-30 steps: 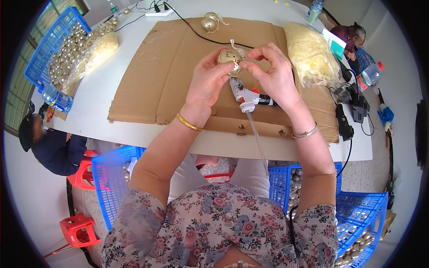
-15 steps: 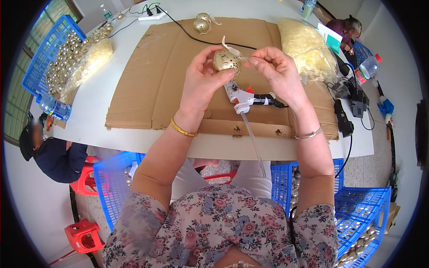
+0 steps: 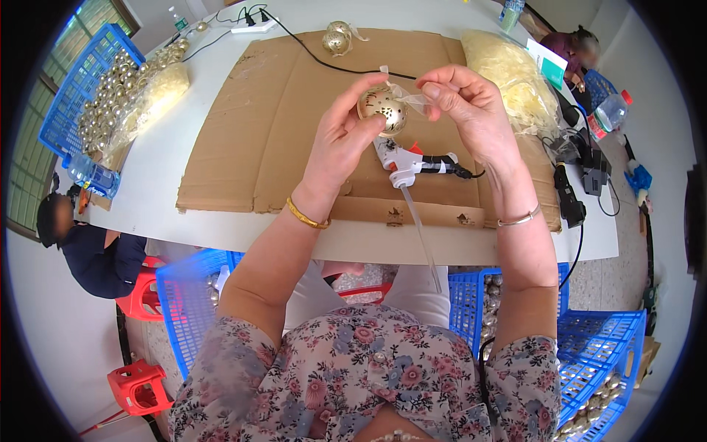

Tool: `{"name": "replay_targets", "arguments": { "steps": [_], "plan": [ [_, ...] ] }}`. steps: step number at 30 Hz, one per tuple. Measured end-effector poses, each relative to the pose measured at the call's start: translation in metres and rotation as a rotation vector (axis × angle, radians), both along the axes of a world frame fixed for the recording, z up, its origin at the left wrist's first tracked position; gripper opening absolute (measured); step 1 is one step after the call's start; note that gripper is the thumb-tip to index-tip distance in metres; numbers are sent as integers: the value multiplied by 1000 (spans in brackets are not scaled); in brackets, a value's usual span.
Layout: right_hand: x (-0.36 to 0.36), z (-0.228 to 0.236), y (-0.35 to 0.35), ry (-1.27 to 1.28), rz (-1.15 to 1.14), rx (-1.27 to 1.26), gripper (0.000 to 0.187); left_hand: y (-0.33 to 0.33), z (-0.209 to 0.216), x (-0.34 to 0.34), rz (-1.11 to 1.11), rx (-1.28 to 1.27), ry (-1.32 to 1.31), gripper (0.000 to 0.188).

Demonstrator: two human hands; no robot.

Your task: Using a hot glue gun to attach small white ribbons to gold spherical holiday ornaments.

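A gold ball ornament (image 3: 389, 112) with small dark cut-outs is gripped between the thumb and fingers of my left hand (image 3: 340, 136), above the cardboard. From the ball's top runs a sheer whitish ribbon (image 3: 406, 97). Thumb and forefinger of my right hand (image 3: 475, 110) pinch that ribbon's end to the right of the ball. Just below the ball lies a white glue gun (image 3: 400, 163) with an orange-red trigger and a long clear glue stick (image 3: 420, 236) sticking out toward me. Two more gold balls (image 3: 337, 43) with ribbon rest at the cardboard's far edge.
Flattened cardboard (image 3: 258, 132) covers the table's middle. A bag of pale ribbons (image 3: 508, 81) stands at right, near black power adapters (image 3: 571, 195). At left, gold balls spill from a blue basket (image 3: 55, 110). More blue baskets (image 3: 600, 346) flank my legs. Two other people sit nearby.
My right hand has moved slightly up and right, drawing the ribbon out from the ball. The ball has turned in my left hand and shifted a little to the right.
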State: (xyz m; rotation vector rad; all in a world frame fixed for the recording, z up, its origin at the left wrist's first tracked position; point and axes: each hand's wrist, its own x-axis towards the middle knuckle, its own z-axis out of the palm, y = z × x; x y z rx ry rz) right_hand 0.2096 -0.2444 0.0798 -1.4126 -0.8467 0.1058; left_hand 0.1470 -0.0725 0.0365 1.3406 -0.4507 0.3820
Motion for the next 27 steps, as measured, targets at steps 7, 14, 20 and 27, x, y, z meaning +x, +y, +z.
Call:
{"name": "replay_targets", "arguments": {
  "steps": [7, 14, 20, 27],
  "plan": [
    [5, 21, 6, 74, 203, -7, 21, -2, -6, 3, -16, -117, 4, 48],
    [12, 26, 17, 44, 272, 118, 23, 1, -7, 1, -8, -77, 72, 40],
    [24, 21, 12, 135, 319, 262, 21, -1, -5, -1, -99, -117, 144, 38],
    [18, 25, 13, -227, -158, -101, 17, 2, -7, -2, -260, -207, 130, 41]
  ]
}}
